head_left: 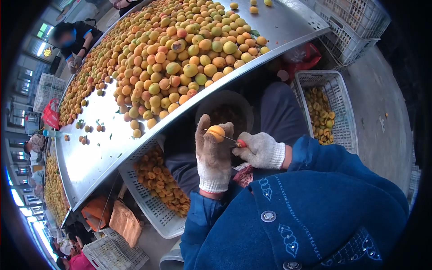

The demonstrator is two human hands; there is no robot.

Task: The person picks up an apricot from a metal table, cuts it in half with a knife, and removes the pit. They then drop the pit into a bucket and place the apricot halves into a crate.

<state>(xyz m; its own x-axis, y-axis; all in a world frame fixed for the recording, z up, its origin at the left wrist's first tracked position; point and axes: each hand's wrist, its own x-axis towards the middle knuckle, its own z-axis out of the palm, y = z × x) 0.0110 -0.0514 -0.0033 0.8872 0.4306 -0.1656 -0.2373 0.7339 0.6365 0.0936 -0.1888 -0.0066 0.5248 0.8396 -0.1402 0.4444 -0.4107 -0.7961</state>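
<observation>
My left hand, in a soiled knit glove, grips an apricot between thumb and fingers. In my right hand, also gloved, is a small knife with a red handle. Its thin blade runs leftward across the apricot. Both hands are over my lap, just below the edge of the metal table. Behind my left hand, a round bucket with dark contents stands between my knees.
A large heap of apricots covers much of the table. Crates of halved apricots stand left and right of my legs. Stacked white crates rise at the upper right. Across the table, a person leans over the fruit.
</observation>
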